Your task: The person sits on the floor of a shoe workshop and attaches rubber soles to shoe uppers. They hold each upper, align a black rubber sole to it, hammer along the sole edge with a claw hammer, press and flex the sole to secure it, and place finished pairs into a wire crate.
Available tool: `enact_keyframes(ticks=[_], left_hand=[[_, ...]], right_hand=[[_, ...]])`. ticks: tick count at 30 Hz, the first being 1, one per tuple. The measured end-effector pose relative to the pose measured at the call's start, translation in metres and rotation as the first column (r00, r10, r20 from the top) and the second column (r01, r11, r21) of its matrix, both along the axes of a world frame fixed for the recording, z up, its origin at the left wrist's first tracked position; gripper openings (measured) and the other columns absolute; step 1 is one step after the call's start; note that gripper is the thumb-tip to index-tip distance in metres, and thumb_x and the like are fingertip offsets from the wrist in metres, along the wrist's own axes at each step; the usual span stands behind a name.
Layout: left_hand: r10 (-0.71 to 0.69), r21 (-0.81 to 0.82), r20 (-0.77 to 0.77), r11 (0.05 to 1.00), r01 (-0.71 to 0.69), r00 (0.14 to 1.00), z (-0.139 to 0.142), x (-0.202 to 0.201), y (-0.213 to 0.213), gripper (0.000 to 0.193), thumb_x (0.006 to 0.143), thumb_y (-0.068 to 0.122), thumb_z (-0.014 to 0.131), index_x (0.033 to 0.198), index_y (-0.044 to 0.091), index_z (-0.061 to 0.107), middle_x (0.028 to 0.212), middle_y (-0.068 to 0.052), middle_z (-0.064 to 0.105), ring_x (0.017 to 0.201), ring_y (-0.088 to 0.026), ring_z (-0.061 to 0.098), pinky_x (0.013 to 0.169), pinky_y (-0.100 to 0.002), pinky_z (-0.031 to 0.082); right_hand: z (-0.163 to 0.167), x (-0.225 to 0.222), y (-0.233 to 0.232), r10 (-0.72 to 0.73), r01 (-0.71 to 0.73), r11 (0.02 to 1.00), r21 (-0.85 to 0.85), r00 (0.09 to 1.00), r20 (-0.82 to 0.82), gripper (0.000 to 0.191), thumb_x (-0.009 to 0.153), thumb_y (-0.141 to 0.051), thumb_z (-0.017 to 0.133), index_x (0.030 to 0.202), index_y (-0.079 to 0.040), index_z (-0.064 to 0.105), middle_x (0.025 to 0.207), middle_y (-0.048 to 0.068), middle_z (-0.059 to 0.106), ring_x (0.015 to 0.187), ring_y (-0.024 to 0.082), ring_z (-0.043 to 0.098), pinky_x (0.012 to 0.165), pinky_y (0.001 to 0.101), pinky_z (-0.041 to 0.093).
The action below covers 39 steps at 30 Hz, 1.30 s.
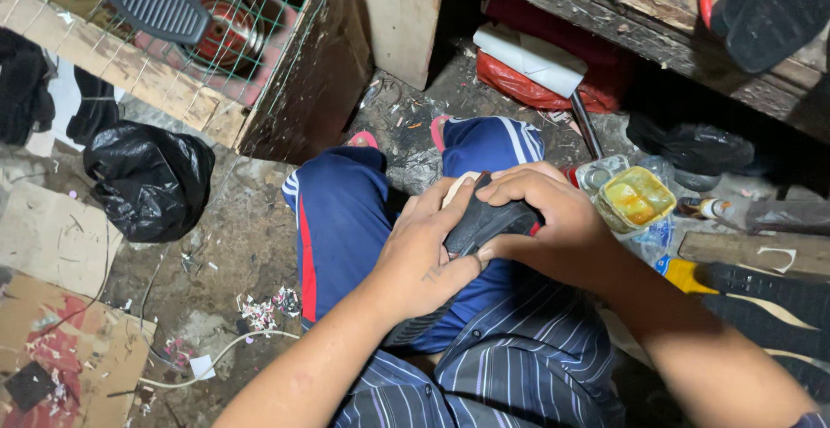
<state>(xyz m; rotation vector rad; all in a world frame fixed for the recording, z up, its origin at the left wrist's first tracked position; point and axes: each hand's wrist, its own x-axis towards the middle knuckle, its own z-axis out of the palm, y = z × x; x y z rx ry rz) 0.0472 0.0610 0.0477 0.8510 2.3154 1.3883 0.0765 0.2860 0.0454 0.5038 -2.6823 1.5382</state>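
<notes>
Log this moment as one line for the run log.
left hand: holds black shoe sole | right hand: presses on sole from above | nearby: open tin of yellow glue | place: over lap, seated

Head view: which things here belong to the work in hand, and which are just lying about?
In use:
- black shoe sole, gripped by the left hand and right hand
- open tin of yellow glue beside the right hand

Lying about:
- black plastic bag
- wire-mesh crate
- red bag
- cardboard scraps

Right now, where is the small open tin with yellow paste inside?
In the head view, the small open tin with yellow paste sits on the floor on the person's right side, just beyond the right hand, which grips a black rubber shoe sole.
</notes>
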Motion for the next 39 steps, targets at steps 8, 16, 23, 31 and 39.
enact_keyframes(ticks=[8,16,23,31,39], left_hand=[[0.004,0.009,0.022,1.0,-0.004,1.0,-0.001,0.001,0.0,0.082,0.08,0.026,0.074,0.151,-0.003,0.046,0.147,-0.021,0.052,0.129,-0.039,0.054,0.111,-0.042,0.042],[-0.027,0.037,0.062,0.999,0.024,0.998,-0.004,0.0,-0.003,0.088,0.077,0.025,0.08,0.152,-0.001,0.043,0.147,-0.02,0.051,0.134,-0.038,0.052,0.114,-0.042,0.039],[-0.032,0.047,0.168,0.999,0.025,0.985,-0.007,-0.004,-0.001,0.091,0.077,0.027,0.082,0.154,0.0,0.041,0.144,-0.021,0.052,0.136,-0.035,0.05,0.115,-0.04,0.038],[-0.03,-0.025,0.11,0.999,0.032,0.994,0.004,-0.003,0.001,0.09,0.076,0.026,0.08,0.153,0.0,0.043,0.142,-0.02,0.054,0.13,-0.036,0.053,0.111,-0.041,0.04],[0.006,-0.109,-0.051,0.994,-0.012,0.999,0.014,0.005,0.002,0.094,0.075,0.028,0.081,0.152,-0.002,0.038,0.143,-0.025,0.047,0.122,-0.042,0.051,0.105,-0.048,0.04]], right_hand=[[-0.005,0.007,-0.001,-0.045,0.054,0.996,-0.073,0.991,0.127,0.051,0.066,-0.011,0.09,0.11,-0.003,0.067,0.127,0.012,0.067,0.127,0.03,0.06,0.109,0.0403,0.046],[-0.015,0.02,0.007,-0.077,0.113,0.963,-0.243,0.985,0.152,0.042,0.074,-0.002,0.084,0.114,-0.002,0.071,0.144,0.015,0.059,0.134,0.025,0.058,0.114,0.0385,0.046],[-0.015,0.022,0.004,-0.14,0.186,0.948,-0.259,0.972,0.187,0.047,0.071,-0.004,0.085,0.115,-0.002,0.067,0.137,0.014,0.063,0.126,0.025,0.062,0.105,0.0366,0.051],[-0.022,0.018,0.014,-0.098,0.116,0.97,-0.214,0.991,0.094,0.031,0.071,0.001,0.084,0.099,-0.003,0.069,0.123,0.013,0.071,0.122,0.025,0.069,0.105,0.0373,0.054],[-0.02,-0.001,0.017,0.04,0.25,0.842,-0.479,0.856,0.516,0.062,0.06,0.003,0.091,0.116,0.001,0.065,0.13,0.014,0.066,0.13,0.024,0.062,0.113,0.0412,0.049]])
